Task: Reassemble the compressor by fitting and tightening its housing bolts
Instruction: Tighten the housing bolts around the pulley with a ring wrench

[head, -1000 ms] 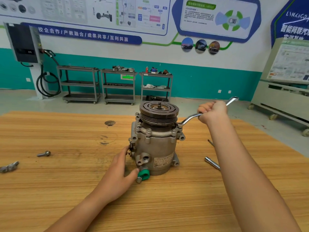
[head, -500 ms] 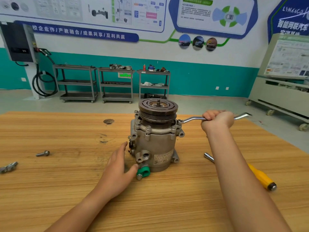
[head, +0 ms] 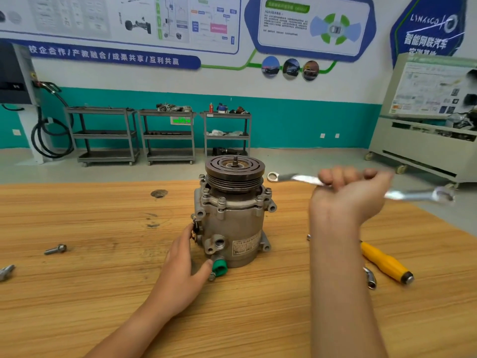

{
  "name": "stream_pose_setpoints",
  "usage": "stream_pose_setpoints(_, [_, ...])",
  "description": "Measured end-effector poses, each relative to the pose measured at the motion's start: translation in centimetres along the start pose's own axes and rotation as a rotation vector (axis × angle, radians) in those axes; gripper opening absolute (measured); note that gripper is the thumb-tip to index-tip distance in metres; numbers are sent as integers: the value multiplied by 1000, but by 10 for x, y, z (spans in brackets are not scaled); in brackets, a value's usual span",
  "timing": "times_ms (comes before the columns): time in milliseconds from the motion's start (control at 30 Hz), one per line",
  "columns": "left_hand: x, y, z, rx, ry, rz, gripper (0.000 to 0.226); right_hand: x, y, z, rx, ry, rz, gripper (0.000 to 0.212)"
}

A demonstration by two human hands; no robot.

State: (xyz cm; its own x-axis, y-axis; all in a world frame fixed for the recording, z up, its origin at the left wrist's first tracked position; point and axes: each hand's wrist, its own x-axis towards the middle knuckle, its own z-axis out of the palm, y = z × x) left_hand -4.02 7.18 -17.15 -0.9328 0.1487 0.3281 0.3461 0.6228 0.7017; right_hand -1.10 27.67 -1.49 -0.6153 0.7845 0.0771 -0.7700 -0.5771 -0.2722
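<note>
The grey compressor (head: 232,223) stands upright on the wooden table (head: 103,293), pulley end up, with several housing bolts (head: 221,201) seated around its upper flange. My left hand (head: 184,264) rests against its lower left side, fingers straight, thumb beside the green cap (head: 219,267). My right hand (head: 351,195) grips a silver ring spanner (head: 291,177) in a fist, raised to the right of the pulley. The spanner's ring end hangs in the air just right of the pulley, clear of the bolts.
A loose bolt (head: 55,249) and another metal part (head: 6,272) lie at the table's left. A yellow-handled screwdriver (head: 386,263) and a socket piece (head: 370,277) lie right of my right forearm. A dark round mark (head: 159,193) lies behind the compressor. Shelving carts stand along the far wall.
The spanner has swung clockwise on the right-hand flange bolt, then lifted off it. My right hand has moved right and up. My left hand stays on the compressor.
</note>
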Motion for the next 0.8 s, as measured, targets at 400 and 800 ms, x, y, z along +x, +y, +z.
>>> stream_pose_setpoints(400, [2,-3,-1,-10,-15,-13,83,90,43,9,-416,32,523,31])
stream_pose_setpoints(800, [5,-7,-2,-27,-22,-44,80,65,33,-26,-258,124,332,31])
